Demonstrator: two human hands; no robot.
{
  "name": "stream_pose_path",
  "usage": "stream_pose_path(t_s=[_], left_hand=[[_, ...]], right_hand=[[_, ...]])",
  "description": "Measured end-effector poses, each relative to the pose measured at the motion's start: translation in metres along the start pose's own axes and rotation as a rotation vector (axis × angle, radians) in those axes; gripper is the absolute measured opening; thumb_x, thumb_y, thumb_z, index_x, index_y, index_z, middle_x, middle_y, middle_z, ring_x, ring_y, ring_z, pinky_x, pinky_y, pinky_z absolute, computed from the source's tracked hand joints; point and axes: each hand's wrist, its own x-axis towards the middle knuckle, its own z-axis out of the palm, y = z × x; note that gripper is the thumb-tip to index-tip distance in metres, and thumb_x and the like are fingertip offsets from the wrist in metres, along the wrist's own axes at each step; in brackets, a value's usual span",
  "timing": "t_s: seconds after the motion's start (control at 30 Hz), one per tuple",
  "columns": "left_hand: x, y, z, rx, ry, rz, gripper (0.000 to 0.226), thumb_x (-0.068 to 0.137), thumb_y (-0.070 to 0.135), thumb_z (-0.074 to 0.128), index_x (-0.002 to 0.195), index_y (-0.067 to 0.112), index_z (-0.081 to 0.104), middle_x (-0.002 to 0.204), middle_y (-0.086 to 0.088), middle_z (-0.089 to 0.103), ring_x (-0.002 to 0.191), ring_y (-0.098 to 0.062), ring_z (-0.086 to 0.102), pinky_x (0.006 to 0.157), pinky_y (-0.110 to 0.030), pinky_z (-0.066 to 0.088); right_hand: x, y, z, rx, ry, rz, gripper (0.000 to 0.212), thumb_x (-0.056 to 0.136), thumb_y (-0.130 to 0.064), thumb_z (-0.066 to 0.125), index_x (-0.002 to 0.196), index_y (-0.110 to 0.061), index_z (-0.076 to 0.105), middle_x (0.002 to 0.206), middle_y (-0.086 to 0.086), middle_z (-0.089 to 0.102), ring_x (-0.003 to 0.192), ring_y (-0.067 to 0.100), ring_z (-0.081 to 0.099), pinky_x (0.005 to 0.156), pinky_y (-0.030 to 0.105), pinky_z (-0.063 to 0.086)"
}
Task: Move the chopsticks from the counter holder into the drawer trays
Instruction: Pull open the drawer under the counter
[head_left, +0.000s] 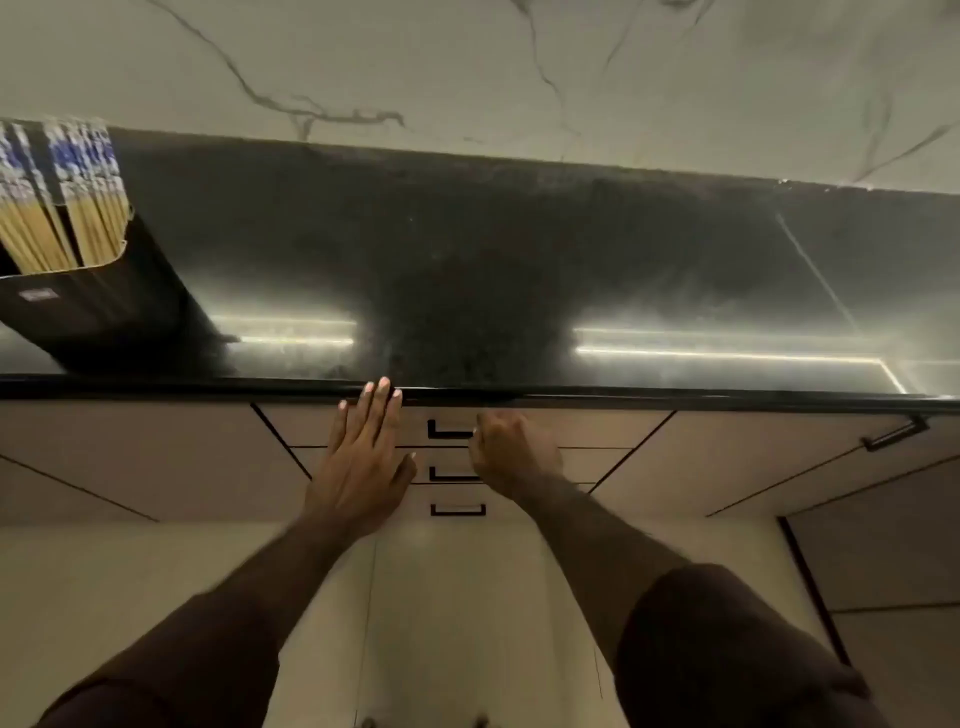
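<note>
While the left hand (363, 457) lies flat and unclenched, fingertips at the black counter edge (675, 397), the right hand (511, 449) is curled over the top drawer's handle (448, 430); its hold is blurred, so I cannot tell if it grips. All three stacked drawers (457, 470) are closed. Far left on the dark countertop (493, 270), well apart from both hands, a black holder (98, 306) carries pale wooden chopsticks (62, 197) with blue-and-white patterned ends.
</note>
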Motion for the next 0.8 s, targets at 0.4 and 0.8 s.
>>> stream_pose_path(t_s=[0.4,0.8], left_hand=[[-0.019,-0.024,0.043,0.023,-0.093,-0.024,0.074,0.094,0.050,0.018,0.152,0.006,0.000,0.161,-0.013,-0.001,0.149,-0.026,-0.001,0.119,-0.043,0.001],[-0.035,-0.034,0.058,-0.026,-0.108,-0.067,0.077,0.092,0.053,0.014,0.151,0.010,-0.011,0.161,-0.007,-0.013,0.148,-0.020,-0.016,0.119,-0.039,-0.009]], right_hand=[[0.029,-0.002,0.040,0.006,-0.533,0.240,0.058,0.101,-0.029,0.044,0.152,-0.013,0.022,0.156,0.012,0.029,0.143,0.029,0.028,0.119,0.045,0.026],[0.021,-0.001,0.056,-0.048,-0.460,0.261,0.052,0.100,-0.019,0.046,0.148,-0.009,0.030,0.149,0.014,0.038,0.137,0.029,0.036,0.115,0.040,0.032]])
